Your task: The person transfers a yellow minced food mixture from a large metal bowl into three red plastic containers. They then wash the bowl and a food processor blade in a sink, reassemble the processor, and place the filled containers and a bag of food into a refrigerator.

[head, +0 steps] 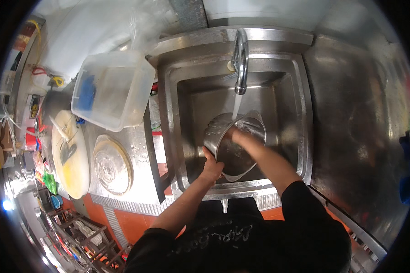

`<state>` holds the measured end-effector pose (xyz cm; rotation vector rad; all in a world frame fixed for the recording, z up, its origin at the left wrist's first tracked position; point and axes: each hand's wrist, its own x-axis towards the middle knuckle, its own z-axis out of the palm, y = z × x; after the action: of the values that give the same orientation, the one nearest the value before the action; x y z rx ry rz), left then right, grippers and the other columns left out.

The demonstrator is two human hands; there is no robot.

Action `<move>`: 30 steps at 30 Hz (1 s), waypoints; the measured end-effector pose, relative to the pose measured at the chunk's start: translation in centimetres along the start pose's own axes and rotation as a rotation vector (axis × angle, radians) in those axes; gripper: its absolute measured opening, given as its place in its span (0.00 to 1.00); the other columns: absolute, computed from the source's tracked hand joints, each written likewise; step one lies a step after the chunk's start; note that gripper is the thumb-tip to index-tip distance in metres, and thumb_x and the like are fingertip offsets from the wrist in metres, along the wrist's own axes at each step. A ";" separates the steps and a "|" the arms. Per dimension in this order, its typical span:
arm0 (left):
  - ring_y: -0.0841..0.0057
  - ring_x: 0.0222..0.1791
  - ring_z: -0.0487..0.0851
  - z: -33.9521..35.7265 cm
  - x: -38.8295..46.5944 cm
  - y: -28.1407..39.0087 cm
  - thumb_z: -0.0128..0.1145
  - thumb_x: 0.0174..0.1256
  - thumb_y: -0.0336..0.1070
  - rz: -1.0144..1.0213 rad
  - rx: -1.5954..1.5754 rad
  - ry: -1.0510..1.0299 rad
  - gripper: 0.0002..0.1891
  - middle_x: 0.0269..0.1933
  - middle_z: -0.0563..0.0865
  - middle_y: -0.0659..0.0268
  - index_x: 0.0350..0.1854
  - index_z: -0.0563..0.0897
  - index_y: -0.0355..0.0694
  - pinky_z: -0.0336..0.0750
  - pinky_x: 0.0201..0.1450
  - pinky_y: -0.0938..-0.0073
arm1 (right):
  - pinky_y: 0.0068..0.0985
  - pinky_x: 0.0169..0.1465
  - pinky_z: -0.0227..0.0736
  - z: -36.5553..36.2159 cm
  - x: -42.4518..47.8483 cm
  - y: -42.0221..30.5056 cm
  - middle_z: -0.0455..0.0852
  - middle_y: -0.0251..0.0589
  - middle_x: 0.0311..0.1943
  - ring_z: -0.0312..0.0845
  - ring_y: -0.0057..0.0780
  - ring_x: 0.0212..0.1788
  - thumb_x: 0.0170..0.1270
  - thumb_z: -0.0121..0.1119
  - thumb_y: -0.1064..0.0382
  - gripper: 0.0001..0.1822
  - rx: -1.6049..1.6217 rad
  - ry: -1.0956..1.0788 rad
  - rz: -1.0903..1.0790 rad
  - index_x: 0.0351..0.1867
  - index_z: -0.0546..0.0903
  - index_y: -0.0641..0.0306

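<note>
A clear round plastic container (241, 150) is tilted inside the stainless steel sink (200, 102). My left hand (212, 168) grips its rim at the lower left, thumb on the outside wall. Inside the container is my right hand (233, 134), blurred and seen through wall and water, so whether it holds anything cannot be told. From the chrome faucet (241, 87) above, a stream of water runs down at the container's upper edge.
Left of the sink, a steel counter (141, 170) bears a clear round lid (112, 167), a translucent rectangular tub (112, 92) and a round cutting board (71, 177) with a knife (59, 128). A steel surface (352, 119) lies to the right. A rack of dishes (89, 232) stands lower left.
</note>
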<state>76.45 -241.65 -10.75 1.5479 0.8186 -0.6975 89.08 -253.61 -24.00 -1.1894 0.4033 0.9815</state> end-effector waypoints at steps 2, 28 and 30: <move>0.53 0.46 0.78 -0.7 -0.7 0.2 0.48 0.52 0.27 0.052 -0.036 0.023 0.50 0.54 0.71 0.41 0.64 0.21 0.49 0.82 0.36 0.62 | 0.32 0.46 0.72 -2.3 -0.4 -2.1 0.82 0.45 0.41 0.78 0.34 0.43 0.58 0.49 0.61 0.17 -0.695 -0.120 -0.119 0.48 0.75 0.64; 0.54 0.41 0.80 4.2 5.5 0.2 0.51 0.56 0.31 -0.323 -0.938 -0.252 0.21 0.45 0.78 0.50 0.53 0.68 0.36 0.80 0.39 0.54 | 0.50 0.50 0.62 5.9 -3.3 -21.0 0.76 0.40 0.46 0.70 0.39 0.53 0.54 0.58 0.60 0.18 -1.837 0.307 -0.705 0.47 0.73 0.58; 0.54 0.42 0.80 4.5 4.1 2.5 0.50 0.58 0.37 -0.353 -0.800 -0.124 0.20 0.44 0.79 0.51 0.54 0.68 0.41 0.80 0.38 0.53 | 0.46 0.45 0.64 5.8 -3.4 -21.1 0.78 0.39 0.36 0.73 0.40 0.44 0.55 0.58 0.60 0.09 -1.751 0.277 -0.806 0.34 0.75 0.60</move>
<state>80.94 -245.77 -13.21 0.6430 1.1147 -0.5982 103.03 -250.68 -7.04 -2.7194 -0.9502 0.2342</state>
